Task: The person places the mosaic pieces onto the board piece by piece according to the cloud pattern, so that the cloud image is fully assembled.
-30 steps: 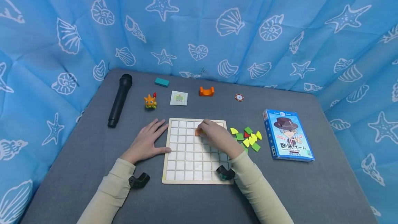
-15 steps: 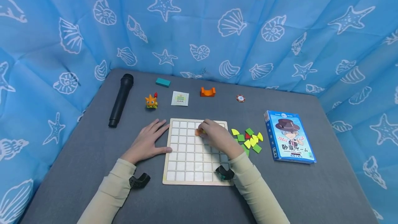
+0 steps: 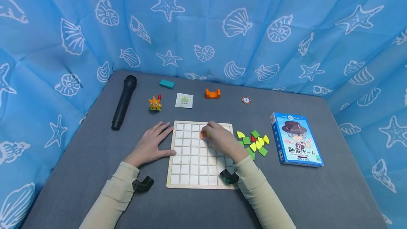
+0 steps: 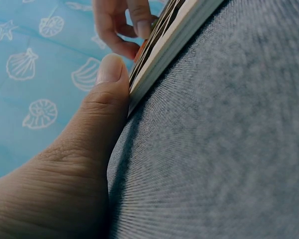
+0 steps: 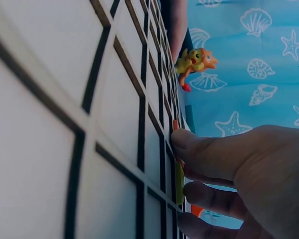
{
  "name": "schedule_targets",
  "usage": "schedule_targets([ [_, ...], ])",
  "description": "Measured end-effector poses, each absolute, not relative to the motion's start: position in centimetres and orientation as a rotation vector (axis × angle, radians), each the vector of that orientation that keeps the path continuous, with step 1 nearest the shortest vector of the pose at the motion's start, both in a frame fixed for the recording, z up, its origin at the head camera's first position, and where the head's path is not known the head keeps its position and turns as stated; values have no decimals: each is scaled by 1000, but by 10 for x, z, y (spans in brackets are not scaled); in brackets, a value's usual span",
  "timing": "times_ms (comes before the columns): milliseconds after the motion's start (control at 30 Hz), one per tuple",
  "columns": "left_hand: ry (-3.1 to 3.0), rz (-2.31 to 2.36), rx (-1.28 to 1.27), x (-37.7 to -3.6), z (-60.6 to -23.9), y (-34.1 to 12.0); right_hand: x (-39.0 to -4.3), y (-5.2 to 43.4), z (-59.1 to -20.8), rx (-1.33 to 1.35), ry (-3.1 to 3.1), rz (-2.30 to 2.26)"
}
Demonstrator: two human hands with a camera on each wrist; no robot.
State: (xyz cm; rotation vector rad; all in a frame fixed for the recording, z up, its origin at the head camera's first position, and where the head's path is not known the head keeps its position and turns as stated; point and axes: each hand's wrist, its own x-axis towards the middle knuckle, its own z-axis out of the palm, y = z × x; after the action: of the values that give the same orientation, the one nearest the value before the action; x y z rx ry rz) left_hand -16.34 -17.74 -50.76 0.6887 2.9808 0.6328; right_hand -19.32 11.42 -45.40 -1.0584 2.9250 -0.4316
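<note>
A wooden grid board (image 3: 170,172) with white squares lies on the table. My left hand (image 3: 151,144) rests at its left side, fingers spread flat, with the thumb (image 4: 112,74) against the board's edge. Over the board's upper part, my right hand (image 3: 220,139) has its fingers curled down around a small orange tile (image 3: 202,135). The right wrist view shows the thumb on this tile and the fingertips beside a yellow tile (image 5: 179,183) set on the grid. The palm and fingers hide part of both tiles.
Several green, yellow and red tiles (image 3: 262,151) lie right of the board, beside a blue game box (image 3: 299,140). Behind are a microphone (image 3: 124,101), orange toy figure (image 3: 155,104), teal block (image 3: 167,84), pattern card (image 3: 184,100), orange arched block (image 3: 212,94) and poker chip (image 3: 246,100).
The right fingers have shifted very slightly at the orange tile, which shows a little more now. The left hand stays in place on the board's edge.
</note>
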Motion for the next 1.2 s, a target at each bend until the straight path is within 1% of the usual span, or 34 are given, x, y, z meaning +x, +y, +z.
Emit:
schedule_targets([
  [900,2979,618,684,-163,-504,-176,-191,115,-453,-1013,2915,-439],
  [1067,2992,616,686,-163,-507,-175,-186,123,-436,-920,2868,-588],
  [1200,3000,615,679,-162,-509,-174,-183,148,-414,-751,2909,-686],
])
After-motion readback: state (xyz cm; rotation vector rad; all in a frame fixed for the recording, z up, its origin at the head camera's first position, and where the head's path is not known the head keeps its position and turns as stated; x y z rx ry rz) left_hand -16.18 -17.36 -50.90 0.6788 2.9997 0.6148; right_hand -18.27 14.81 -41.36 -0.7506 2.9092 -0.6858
